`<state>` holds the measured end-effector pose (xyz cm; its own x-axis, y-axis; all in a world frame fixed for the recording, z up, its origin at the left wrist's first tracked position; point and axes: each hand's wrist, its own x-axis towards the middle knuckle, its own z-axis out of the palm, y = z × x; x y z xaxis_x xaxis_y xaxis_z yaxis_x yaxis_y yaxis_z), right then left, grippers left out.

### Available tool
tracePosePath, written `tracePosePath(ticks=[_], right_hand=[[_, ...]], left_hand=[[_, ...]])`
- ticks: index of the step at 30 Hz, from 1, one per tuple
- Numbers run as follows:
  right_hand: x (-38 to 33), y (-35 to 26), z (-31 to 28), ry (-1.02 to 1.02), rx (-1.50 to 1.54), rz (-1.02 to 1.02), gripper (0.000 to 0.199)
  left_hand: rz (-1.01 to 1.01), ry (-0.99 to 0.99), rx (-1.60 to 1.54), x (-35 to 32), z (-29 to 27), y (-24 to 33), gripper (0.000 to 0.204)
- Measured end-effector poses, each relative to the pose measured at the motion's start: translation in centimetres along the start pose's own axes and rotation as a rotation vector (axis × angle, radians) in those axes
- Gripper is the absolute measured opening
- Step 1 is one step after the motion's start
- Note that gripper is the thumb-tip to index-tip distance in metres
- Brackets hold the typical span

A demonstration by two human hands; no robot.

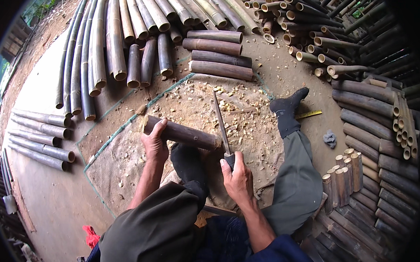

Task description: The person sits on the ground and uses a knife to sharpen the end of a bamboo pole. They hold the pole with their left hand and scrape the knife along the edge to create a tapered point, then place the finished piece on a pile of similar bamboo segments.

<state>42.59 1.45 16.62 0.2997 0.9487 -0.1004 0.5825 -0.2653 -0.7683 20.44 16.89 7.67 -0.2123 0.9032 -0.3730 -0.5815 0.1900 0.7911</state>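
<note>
A dark brown bamboo section (187,134) lies across in front of me, over my black-socked left foot (185,160). My left hand (156,145) is closed round its left end. In my right hand (239,176) is the dark handle of a knife (220,121); its long narrow blade points up and away, close beside the bamboo's right end. Whether blade and bamboo touch I cannot tell. Under them spreads a brown cloth (117,173) strewn with pale wood shavings (239,118).
Long bamboo poles (96,44) lie at the far left, several cut sections (218,69) straight ahead. Stacked bamboo tubes (315,32) fill the far right; more piles (372,125) line the right side. A yellow measuring strip (309,114) and a grey rag (329,138) lie past my right foot.
</note>
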Motion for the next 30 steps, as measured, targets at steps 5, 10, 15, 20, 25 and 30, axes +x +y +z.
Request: tracePosePath(ticks=[5,10,15,20,25,30], right_hand=[[0.1,0.4,1.1,0.225,0.039,-0.293,0.029],[0.5,4.6,3.7,-0.105,-0.233,0.089,0.031],[-0.1,-2.4,0.7,0.091,0.022,-0.156,0.029],[0.1,2.9,4.3,0.006,-0.163,0.006,0.027],[0.6,3.8,3.9,-0.13,-0.185,0.158,0.032],[0.1,-1.1,1.7,0.084,0.007,-0.15,0.03]], left_hand=[[-0.029,-0.059,-0.031,0.0,-0.2,0.1,0.045],[0.044,-0.061,0.022,-1.2,0.5,0.8,0.045],[0.108,0.009,0.079,-1.3,-0.5,2.1,0.038],[0.104,0.036,0.071,-2.8,0.6,2.7,0.041],[0.121,0.023,0.053,-2.4,0.7,2.6,0.042],[0.142,0.024,0.091,-3.0,0.8,2.9,0.043]])
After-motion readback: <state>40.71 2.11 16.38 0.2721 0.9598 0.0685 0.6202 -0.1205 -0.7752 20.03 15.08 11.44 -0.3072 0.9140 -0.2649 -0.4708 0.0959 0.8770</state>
